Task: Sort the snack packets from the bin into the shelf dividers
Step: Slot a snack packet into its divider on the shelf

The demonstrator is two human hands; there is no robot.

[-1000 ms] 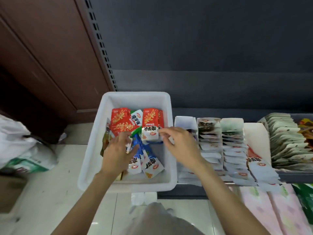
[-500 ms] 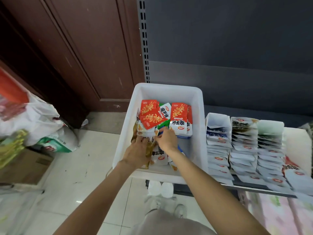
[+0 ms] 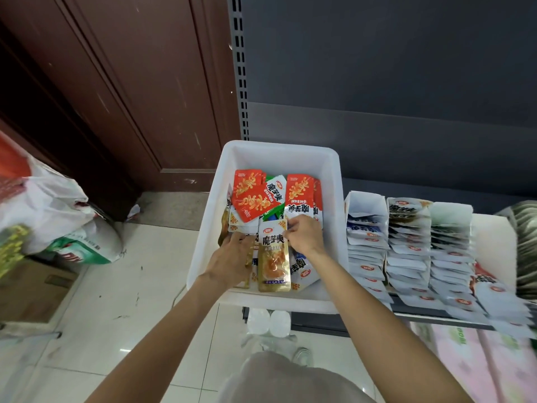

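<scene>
A white plastic bin holds red, green, blue and gold snack packets. My right hand pinches the top edge of a gold-and-white packet that lies lengthwise in the bin's near half. My left hand reaches into the bin's left side, its fingers curled among gold packets under the red ones; what it grips is hidden. To the right, white shelf dividers hold rows of stacked packets.
Brown wooden panelling and a slotted shelf upright stand behind the bin. White plastic bags and a cardboard box sit on the tiled floor at left. Pink packages lie on a lower shelf at right.
My right hand came from the bin's right edge into its middle and took the gold-and-white packet by its top. The view swung left and closer.
</scene>
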